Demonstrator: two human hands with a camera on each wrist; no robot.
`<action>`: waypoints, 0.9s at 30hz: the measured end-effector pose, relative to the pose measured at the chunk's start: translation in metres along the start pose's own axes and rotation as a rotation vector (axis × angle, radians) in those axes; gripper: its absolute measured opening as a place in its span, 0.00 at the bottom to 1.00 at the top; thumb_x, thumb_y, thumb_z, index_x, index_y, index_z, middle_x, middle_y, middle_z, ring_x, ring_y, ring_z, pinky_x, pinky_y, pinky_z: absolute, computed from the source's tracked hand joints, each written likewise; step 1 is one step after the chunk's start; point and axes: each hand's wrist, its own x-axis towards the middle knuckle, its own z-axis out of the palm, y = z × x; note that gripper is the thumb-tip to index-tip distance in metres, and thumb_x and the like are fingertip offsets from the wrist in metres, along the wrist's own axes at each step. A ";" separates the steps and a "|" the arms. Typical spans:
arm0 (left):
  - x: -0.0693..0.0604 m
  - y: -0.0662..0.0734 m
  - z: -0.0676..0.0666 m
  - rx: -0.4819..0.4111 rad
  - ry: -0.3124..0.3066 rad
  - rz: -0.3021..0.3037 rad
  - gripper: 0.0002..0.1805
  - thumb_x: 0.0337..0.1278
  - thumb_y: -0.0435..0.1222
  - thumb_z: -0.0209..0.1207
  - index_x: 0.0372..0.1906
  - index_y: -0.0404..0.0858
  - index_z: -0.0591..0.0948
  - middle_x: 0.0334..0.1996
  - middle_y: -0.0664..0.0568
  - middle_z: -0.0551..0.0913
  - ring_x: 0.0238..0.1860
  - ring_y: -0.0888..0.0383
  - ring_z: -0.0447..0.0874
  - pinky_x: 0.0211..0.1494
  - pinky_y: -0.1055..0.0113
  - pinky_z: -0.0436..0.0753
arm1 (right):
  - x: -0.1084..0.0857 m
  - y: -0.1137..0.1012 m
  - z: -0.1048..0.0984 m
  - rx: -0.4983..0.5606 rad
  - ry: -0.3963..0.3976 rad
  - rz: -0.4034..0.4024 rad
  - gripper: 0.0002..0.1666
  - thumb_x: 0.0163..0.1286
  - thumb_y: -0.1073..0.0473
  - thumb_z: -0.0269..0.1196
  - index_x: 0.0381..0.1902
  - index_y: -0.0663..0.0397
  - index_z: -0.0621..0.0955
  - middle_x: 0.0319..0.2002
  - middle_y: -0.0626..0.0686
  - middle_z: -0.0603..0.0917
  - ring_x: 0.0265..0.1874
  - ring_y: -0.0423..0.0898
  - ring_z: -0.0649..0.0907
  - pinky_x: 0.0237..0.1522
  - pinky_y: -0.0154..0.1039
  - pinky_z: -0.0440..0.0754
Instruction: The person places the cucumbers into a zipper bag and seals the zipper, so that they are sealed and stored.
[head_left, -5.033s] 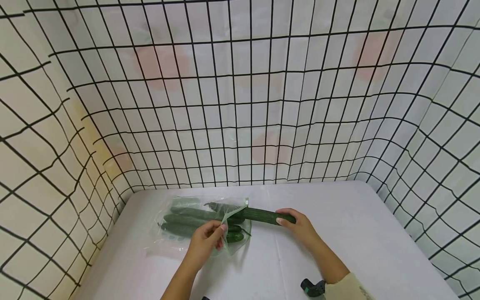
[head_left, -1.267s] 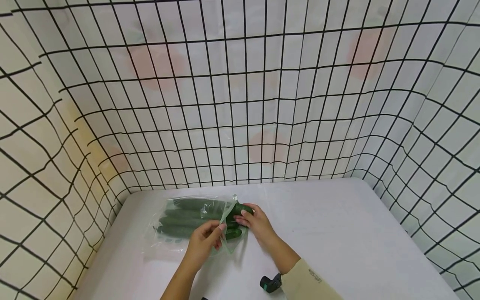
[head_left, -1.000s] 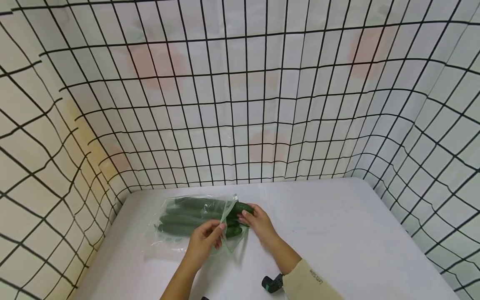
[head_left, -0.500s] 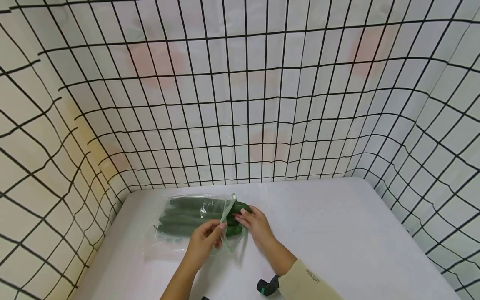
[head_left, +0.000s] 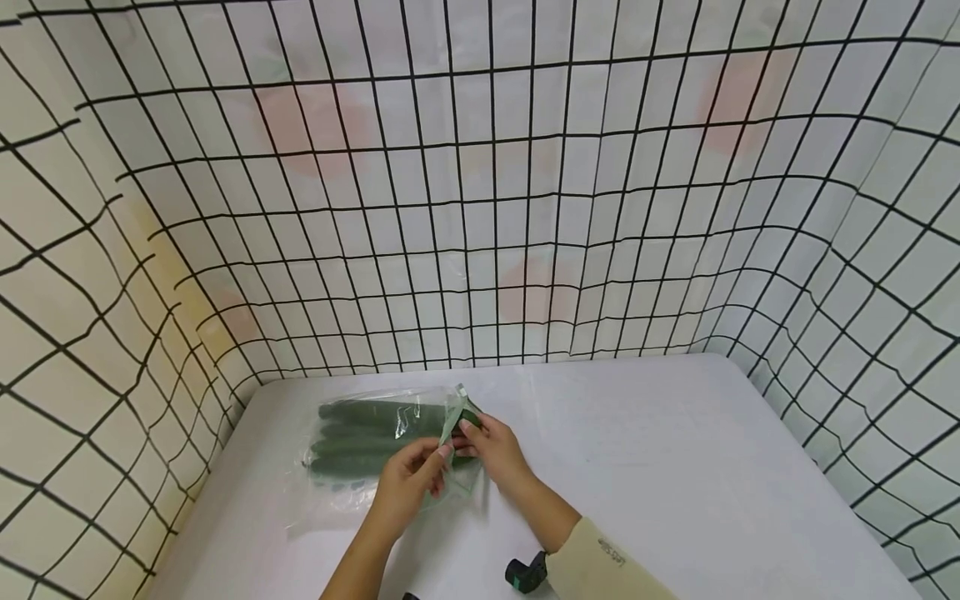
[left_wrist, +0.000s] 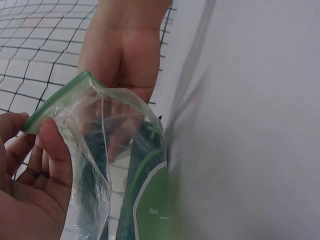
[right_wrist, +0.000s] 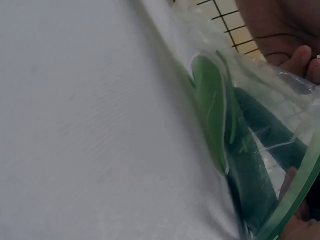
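Note:
A clear zip bag with a green-edged mouth lies on the table, several cucumbers side by side in it. My left hand pinches the bag's mouth edge; the left wrist view shows its green zip strip at the thumb and fingers. At the mouth, my right hand holds the end of the farthest cucumber between thumb and fingers. Through the clear plastic, the left wrist view shows the right fingers inside the bag. In the right wrist view, those fingertips are partly hidden behind the rim.
White cloth covers the table. Black wire grid stands around the back and both sides, with pale sheeting behind it. A black device sits at my right wrist, beside the beige sleeve.
The farthest cucumber, which stuck far out of the bag, has slid left into it. My right hand has moved left with it to the mouth. The left hand has stayed put.

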 end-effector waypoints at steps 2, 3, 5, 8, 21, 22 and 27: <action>0.000 0.000 0.000 0.001 0.001 -0.004 0.14 0.68 0.44 0.63 0.46 0.37 0.85 0.27 0.45 0.80 0.24 0.59 0.79 0.27 0.68 0.84 | 0.002 -0.002 0.001 -0.067 0.013 0.007 0.23 0.78 0.52 0.58 0.57 0.68 0.79 0.43 0.62 0.87 0.36 0.40 0.86 0.41 0.39 0.89; 0.000 0.000 0.000 0.002 0.002 -0.006 0.14 0.68 0.44 0.63 0.46 0.37 0.85 0.26 0.45 0.80 0.23 0.59 0.79 0.27 0.68 0.84 | 0.003 -0.004 0.000 -0.090 0.018 0.017 0.22 0.79 0.52 0.57 0.56 0.68 0.79 0.42 0.61 0.87 0.35 0.40 0.85 0.39 0.38 0.89; 0.000 0.000 0.001 -0.001 0.003 -0.011 0.13 0.68 0.43 0.63 0.45 0.37 0.85 0.26 0.45 0.80 0.23 0.59 0.79 0.27 0.68 0.83 | 0.005 -0.006 -0.001 -0.130 0.017 0.038 0.21 0.79 0.53 0.56 0.53 0.68 0.80 0.41 0.62 0.86 0.35 0.41 0.84 0.38 0.39 0.88; 0.000 0.001 0.002 -0.008 0.005 -0.016 0.12 0.67 0.43 0.64 0.44 0.37 0.85 0.26 0.45 0.80 0.23 0.59 0.79 0.26 0.69 0.83 | 0.008 -0.008 -0.003 -0.185 -0.002 0.066 0.19 0.80 0.54 0.55 0.51 0.68 0.80 0.41 0.61 0.85 0.35 0.41 0.83 0.38 0.38 0.87; 0.000 -0.001 0.004 -0.011 -0.005 -0.018 0.15 0.67 0.43 0.64 0.46 0.34 0.85 0.27 0.44 0.81 0.24 0.59 0.80 0.28 0.68 0.84 | 0.018 -0.007 -0.010 -0.400 0.000 0.088 0.17 0.77 0.48 0.60 0.52 0.54 0.82 0.21 0.47 0.75 0.19 0.40 0.74 0.23 0.32 0.76; 0.000 -0.001 0.004 -0.004 -0.003 -0.015 0.14 0.67 0.43 0.64 0.45 0.35 0.85 0.27 0.45 0.81 0.25 0.59 0.80 0.28 0.68 0.83 | 0.017 -0.007 -0.010 -0.402 0.002 0.091 0.17 0.76 0.48 0.60 0.51 0.54 0.82 0.21 0.47 0.75 0.19 0.39 0.74 0.23 0.31 0.76; -0.002 0.003 0.006 0.038 0.034 -0.004 0.10 0.68 0.42 0.63 0.42 0.39 0.83 0.31 0.46 0.81 0.30 0.58 0.80 0.34 0.68 0.84 | 0.011 -0.011 -0.013 -0.380 0.022 0.084 0.20 0.71 0.51 0.66 0.54 0.57 0.82 0.25 0.46 0.76 0.22 0.39 0.75 0.27 0.32 0.77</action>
